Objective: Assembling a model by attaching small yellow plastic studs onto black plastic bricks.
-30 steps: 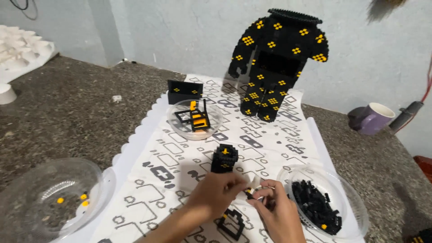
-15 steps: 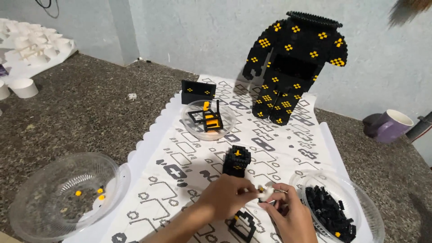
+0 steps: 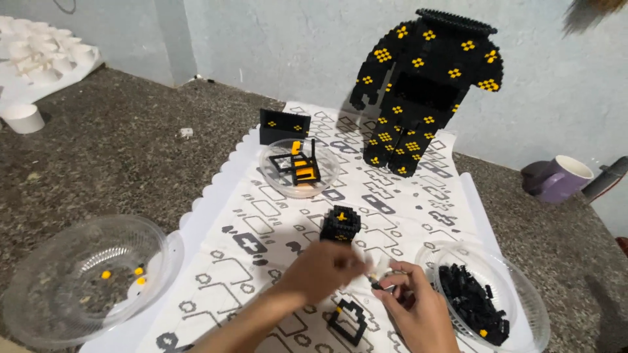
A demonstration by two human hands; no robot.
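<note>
L hand [image 3: 324, 269] & R hand [image 3: 413, 307] pinch small brick [image 3: 375, 282] betw fingertips

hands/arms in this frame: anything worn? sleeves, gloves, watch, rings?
Both bare. Left hand and right hand show no gloves, and no rings that I can make out. The left forearm entering from the bottom edge is uncovered, no sleeve or watch in view. The right wrist is cut off at the frame edge. The left hand is motion-blurred, so fine detail is unclear.

Two hands, three clear bowls on a patterned mat

One black-and-yellow brick figure [image 3: 425, 85] stood behind; one purple mug [image 3: 559, 180], one white cup [image 3: 23, 117], one small block tower [image 3: 340, 224].
</note>
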